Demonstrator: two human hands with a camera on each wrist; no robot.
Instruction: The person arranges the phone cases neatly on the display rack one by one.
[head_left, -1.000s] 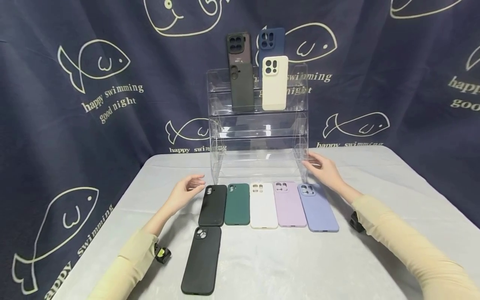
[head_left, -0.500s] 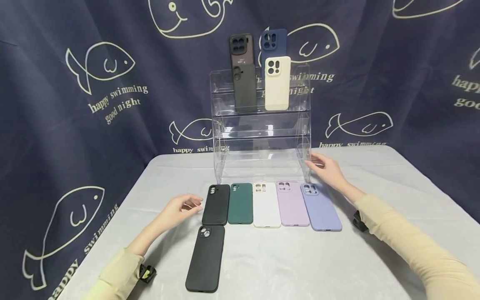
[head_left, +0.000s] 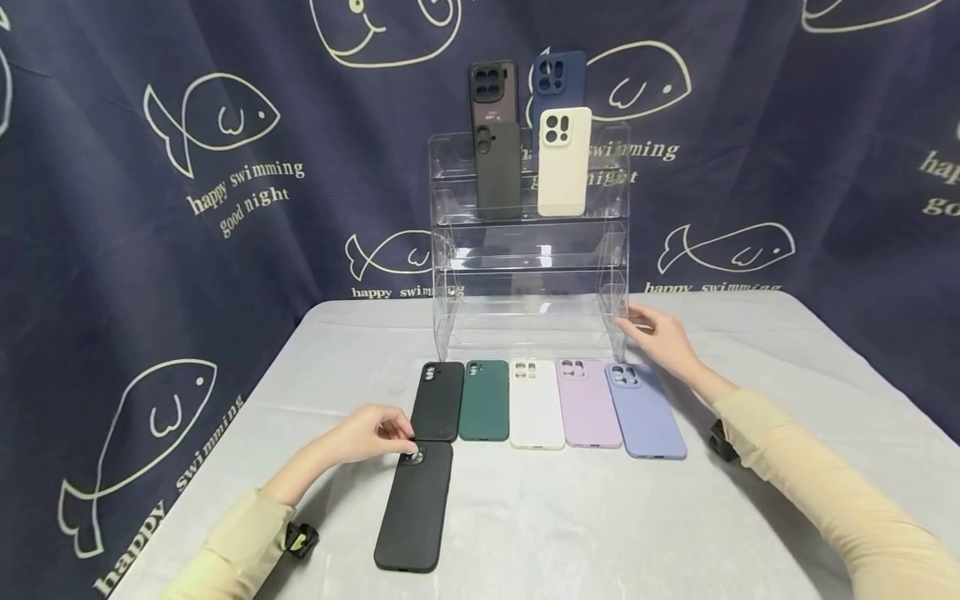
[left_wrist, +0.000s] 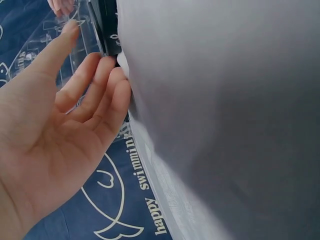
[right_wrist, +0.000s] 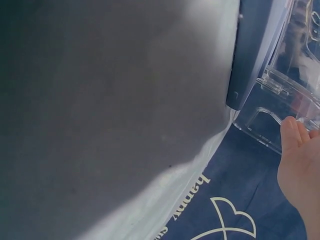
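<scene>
My left hand is over the top of a matte black phone case lying nearest me, its thumb by the camera cutouts. In the left wrist view the thumb and bent fingers of this hand stand apart with nothing held between them. Beyond that case lies a row: a black case, a green case, a white case, a lilac case and a periwinkle case. My right hand has its fingertips against the right side of a clear tiered display rack, fingers relaxed.
Upright on the rack's upper tiers stand a dark case with a camera frame, a black case, a navy case and a cream case. A grey-white cloth covers the table. Behind hangs a navy fish-print curtain.
My left hand has come down from beside the far black case to the top of the near black case. My right hand stays at the rack's side; the view has shifted slightly.
</scene>
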